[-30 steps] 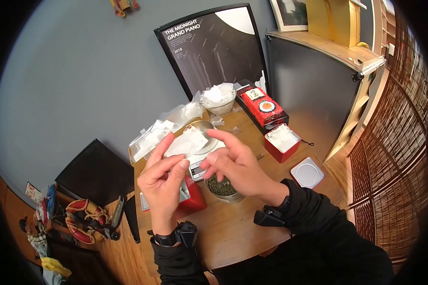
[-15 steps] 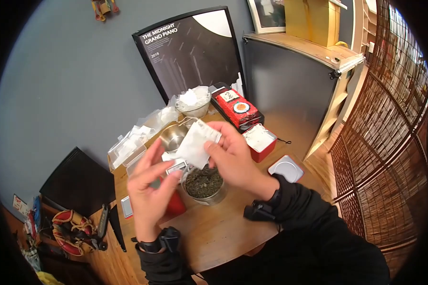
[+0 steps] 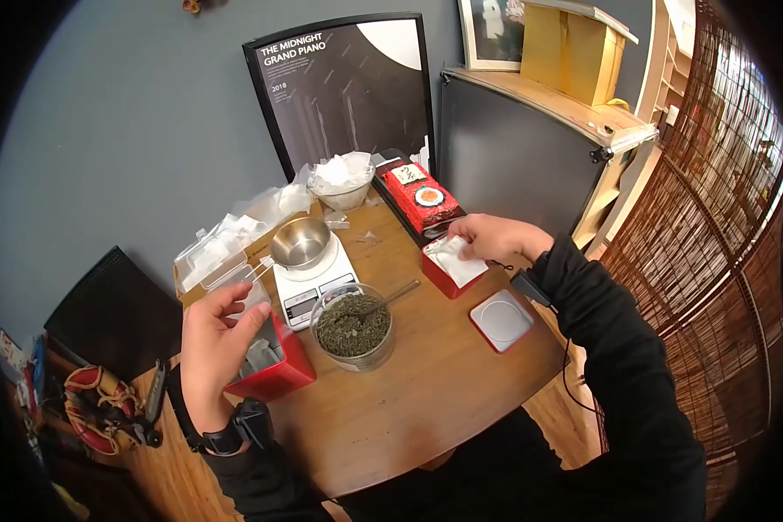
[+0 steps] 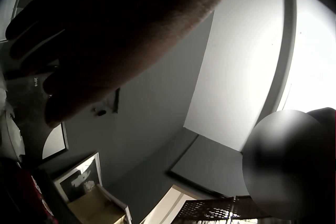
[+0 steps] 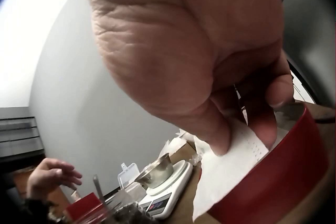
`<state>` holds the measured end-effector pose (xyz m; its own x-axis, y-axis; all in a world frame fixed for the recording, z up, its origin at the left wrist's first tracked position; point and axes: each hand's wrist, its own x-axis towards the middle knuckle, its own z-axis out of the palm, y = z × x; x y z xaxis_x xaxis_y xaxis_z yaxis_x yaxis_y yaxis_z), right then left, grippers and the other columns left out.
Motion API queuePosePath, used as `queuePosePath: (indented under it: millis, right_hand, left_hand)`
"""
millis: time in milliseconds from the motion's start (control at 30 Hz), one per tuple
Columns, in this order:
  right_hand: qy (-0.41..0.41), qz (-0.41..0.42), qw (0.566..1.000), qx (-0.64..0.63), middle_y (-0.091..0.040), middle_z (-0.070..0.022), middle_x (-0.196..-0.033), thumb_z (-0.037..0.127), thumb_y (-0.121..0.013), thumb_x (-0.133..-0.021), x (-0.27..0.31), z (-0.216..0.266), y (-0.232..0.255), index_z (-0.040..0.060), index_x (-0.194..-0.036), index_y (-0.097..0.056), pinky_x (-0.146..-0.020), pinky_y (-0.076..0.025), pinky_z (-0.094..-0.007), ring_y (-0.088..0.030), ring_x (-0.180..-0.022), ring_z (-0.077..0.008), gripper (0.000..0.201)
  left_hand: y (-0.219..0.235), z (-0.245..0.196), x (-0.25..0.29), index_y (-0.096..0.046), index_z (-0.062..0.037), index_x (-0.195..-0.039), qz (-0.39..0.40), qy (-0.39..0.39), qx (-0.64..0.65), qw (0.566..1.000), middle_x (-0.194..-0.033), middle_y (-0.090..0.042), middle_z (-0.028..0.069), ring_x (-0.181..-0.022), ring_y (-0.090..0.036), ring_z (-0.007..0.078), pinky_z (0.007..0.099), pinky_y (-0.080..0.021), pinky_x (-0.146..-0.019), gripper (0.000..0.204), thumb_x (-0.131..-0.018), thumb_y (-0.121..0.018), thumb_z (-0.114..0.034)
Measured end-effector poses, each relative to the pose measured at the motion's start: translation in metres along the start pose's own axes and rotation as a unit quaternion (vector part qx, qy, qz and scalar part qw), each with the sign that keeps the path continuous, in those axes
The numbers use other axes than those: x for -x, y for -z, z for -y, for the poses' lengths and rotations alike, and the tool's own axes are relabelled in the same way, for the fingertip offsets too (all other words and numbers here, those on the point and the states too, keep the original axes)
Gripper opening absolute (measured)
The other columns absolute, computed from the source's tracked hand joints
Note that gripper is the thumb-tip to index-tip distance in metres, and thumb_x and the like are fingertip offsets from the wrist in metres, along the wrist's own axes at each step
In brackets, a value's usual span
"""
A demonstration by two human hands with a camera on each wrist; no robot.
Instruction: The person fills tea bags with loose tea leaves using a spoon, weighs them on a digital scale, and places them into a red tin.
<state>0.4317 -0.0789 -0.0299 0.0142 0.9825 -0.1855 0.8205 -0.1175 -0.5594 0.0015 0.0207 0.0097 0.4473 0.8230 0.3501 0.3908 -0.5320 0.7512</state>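
Observation:
My right hand point(image 3: 500, 237) pinches a white packet point(image 3: 469, 271) at the mouth of the red tin point(image 3: 444, 284) on the table's right side. In the right wrist view, thumb and fingers grip the packet point(image 5: 226, 174), which overlaps the rim of the tin point(image 5: 278, 187). My left hand point(image 3: 213, 352) holds nothing; its fingers are loosely bent beside another red tin point(image 3: 291, 370). The left wrist view shows this hand point(image 4: 105, 40) dark against the wall. Between the hands, a glass bowl point(image 3: 357, 355) holds dark dried leaves and a spoon point(image 3: 402, 293).
A metal bowl point(image 3: 301, 244) sits on a white scale point(image 3: 329, 271). Behind are a bowl of white packets point(image 3: 344, 198), a red package point(image 3: 422, 195) and a plastic box point(image 3: 209, 259). A tin lid point(image 3: 501, 321) lies at the right.
My right hand has carried the white packet from above the glass bowl to the red tin on the right. My left hand has moved left, away from it.

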Motion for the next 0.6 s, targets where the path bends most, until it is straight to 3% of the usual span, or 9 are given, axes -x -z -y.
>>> queuePosePath:
  millis: [33,233,367,433,600]
  right_hand:
    - [0.011,-0.01,1.0,0.012,-0.07,-0.0121,-0.097,0.006,-0.068,-0.087,-0.002,0.0,-0.002,0.0008,-0.112,-0.063,-0.081,-0.05,-0.0376,-0.066,-0.09,-0.0241,0.027]
    - [0.028,-0.11,0.983,0.143,-0.07,-0.0214,-0.105,0.014,-0.072,-0.081,-0.01,0.002,-0.023,0.0025,-0.111,-0.065,-0.086,-0.052,-0.0435,-0.066,-0.104,-0.0359,0.033]
    - [-0.01,-0.141,0.971,0.194,-0.07,-0.0195,-0.103,0.017,-0.075,-0.079,-0.003,0.005,-0.035,0.0036,-0.108,-0.064,-0.086,-0.052,-0.0449,-0.066,-0.102,-0.0362,0.034]
    - [0.032,-0.224,0.952,0.206,-0.069,-0.017,-0.097,0.024,-0.078,-0.078,0.004,0.001,-0.036,0.0032,-0.106,-0.064,-0.081,-0.052,-0.0446,-0.067,-0.094,-0.036,0.038]
    - [0.054,-0.292,0.94,0.17,-0.066,-0.0158,-0.095,0.019,-0.078,-0.077,0.017,0.004,-0.027,0.0036,-0.104,-0.062,-0.079,-0.053,-0.0455,-0.066,-0.09,-0.0358,0.034]
  left_hand:
    - [-0.001,0.001,-0.001,-0.068,0.0072,-0.116,0.001,-0.011,-0.004,1.0,-0.093,-0.072,0.0144,-0.082,-0.063,0.0139,0.0289,-0.054,-0.068,0.041,-0.082,-0.08,-0.013]
    - [0.001,0.001,-0.001,-0.068,0.008,-0.117,0.005,0.004,-0.005,1.0,-0.099,-0.073,0.0155,-0.084,-0.063,0.0145,0.0299,-0.055,-0.071,0.043,-0.082,-0.08,-0.014]
    - [0.005,0.006,-0.003,-0.067,0.0089,-0.117,-0.006,0.015,-0.017,1.0,-0.099,-0.072,0.016,-0.083,-0.064,0.0143,0.0301,-0.054,-0.072,0.044,-0.082,-0.08,-0.015]
    - [0.007,0.008,-0.003,-0.067,0.0094,-0.116,-0.011,0.012,-0.013,1.0,-0.099,-0.072,0.0162,-0.083,-0.064,0.0143,0.03,-0.054,-0.072,0.044,-0.083,-0.08,-0.015]
    - [0.012,0.01,-0.003,-0.067,0.0103,-0.114,-0.027,0.0,-0.007,1.0,-0.096,-0.073,0.0159,-0.081,-0.065,0.0145,0.0294,-0.054,-0.072,0.04,-0.084,-0.078,-0.014]
